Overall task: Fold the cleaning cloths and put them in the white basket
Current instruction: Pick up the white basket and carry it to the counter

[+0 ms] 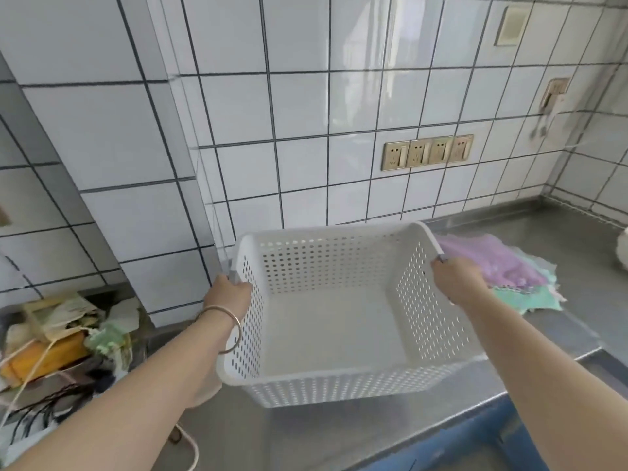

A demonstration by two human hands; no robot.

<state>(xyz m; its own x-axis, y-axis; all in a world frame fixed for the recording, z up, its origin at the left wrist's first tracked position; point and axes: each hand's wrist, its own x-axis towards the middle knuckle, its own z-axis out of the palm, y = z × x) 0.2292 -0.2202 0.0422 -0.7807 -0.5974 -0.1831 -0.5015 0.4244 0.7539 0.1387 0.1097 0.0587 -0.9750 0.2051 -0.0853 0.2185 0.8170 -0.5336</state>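
Observation:
A white perforated basket [326, 375] with nothing inside it is held above the steel counter [557, 232], tilted toward me. My left hand [228, 294] grips its left rim, a bangle on that wrist. My right hand [457, 278] grips the right rim. Behind the right hand a pile of cleaning cloths [503, 270] lies flat on the counter, a purple one on top of a mint-green one, with a pale edge under them. The basket and my right hand hide the pile's left part.
A cluttered heap of papers, an orange item, a green cloth and cords [61, 338] fills the left side. A row of wall sockets [426, 151] sits on the tiled wall. A white object [622, 249] shows at the right edge. A white cord [190, 447] lies near the counter front.

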